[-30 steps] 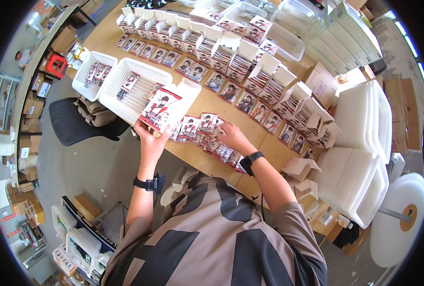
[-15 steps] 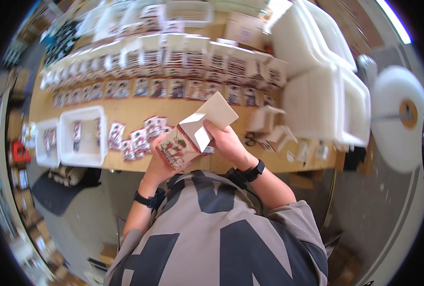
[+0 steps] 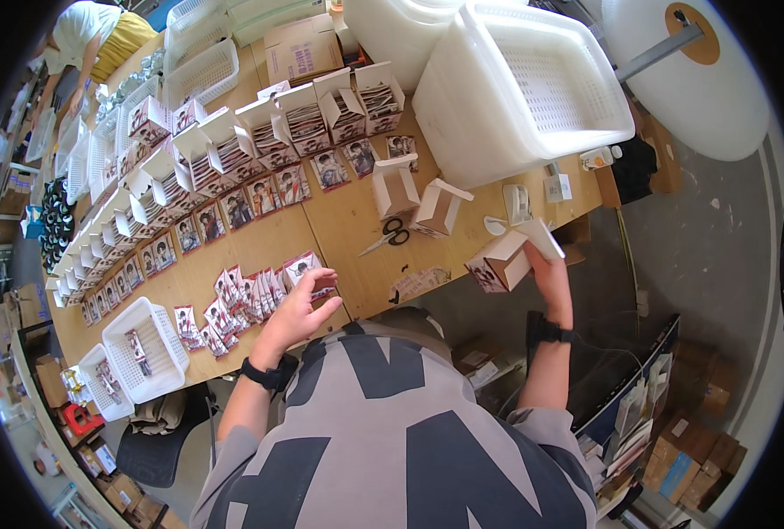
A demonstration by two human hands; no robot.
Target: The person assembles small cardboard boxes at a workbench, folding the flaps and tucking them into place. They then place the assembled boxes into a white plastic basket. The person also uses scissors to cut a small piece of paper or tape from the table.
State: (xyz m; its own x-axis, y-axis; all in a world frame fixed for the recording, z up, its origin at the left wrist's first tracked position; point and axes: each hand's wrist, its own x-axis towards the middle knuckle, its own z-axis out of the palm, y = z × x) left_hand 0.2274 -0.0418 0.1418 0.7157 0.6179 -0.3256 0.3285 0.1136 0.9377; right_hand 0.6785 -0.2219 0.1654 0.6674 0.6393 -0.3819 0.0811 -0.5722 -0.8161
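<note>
My right hand (image 3: 548, 275) grips a small open carton (image 3: 503, 262) by its side and raised flap, beyond the table's front right edge. Printed pictures show on the carton's outer face, and its inside is plain. My left hand (image 3: 298, 310) holds nothing, its fingers apart, just over the table's front edge. Close to its fingertips is a printed packet or small box (image 3: 300, 264), partly covered by the hand. Left of that lies a pile of printed packets (image 3: 231, 304). Two more open cartons (image 3: 395, 189) (image 3: 440, 210) stand between the hands, farther back.
Black-handled scissors (image 3: 394, 232) lie mid-table. A long row of packet-filled cartons (image 3: 273, 141) runs behind single packets. White baskets (image 3: 148, 339) stand at the left, and stacked white tubs (image 3: 515, 88) at the back right. Another person (image 3: 101, 40) is at the far left.
Both hands were on an open printed carton before my body. My left hand has let go; my right now holds an open carton farther right. The view has turned to the right.
</note>
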